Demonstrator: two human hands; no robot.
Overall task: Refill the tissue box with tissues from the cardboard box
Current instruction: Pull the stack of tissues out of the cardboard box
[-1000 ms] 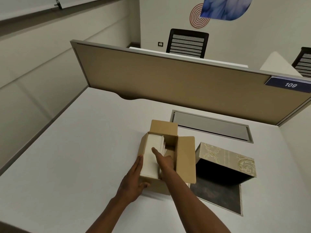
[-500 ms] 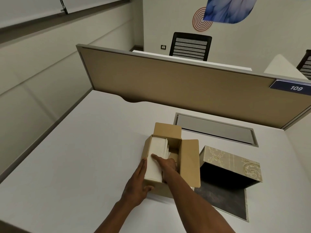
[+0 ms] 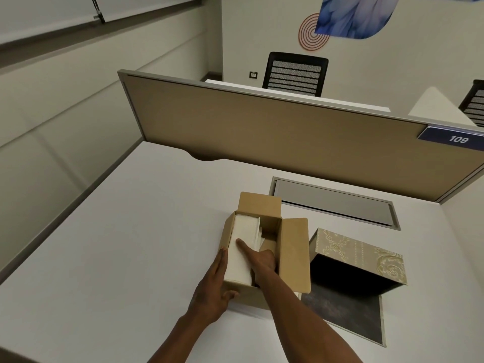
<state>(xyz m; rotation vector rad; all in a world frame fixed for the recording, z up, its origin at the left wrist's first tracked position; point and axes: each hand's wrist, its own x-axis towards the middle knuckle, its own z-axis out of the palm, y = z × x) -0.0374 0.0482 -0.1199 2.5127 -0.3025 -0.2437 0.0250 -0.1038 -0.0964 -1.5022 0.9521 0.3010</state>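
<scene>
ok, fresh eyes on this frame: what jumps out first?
Mid-desk, an open cardboard box holds a white stack of tissues. The left hand braces its near-left corner while the right hand reaches inside, thumb on the stack. Just right of it lies the patterned tissue box, open and dark inside.

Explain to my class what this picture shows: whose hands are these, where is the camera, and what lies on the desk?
No machine here: a person wears a camera on the head, looking forward and down at their own two bare hands. On the white desk stands an open brown cardboard box with a stack of white tissues inside. The left hand steadies the box's near left corner from outside. The right hand reaches into it, thumb on the stack's top; its other fingers are hidden, so a grip cannot be confirmed. Right of the box sits the beige patterned tissue box, opened, its interior dark. A tan partition stands behind.
</scene>
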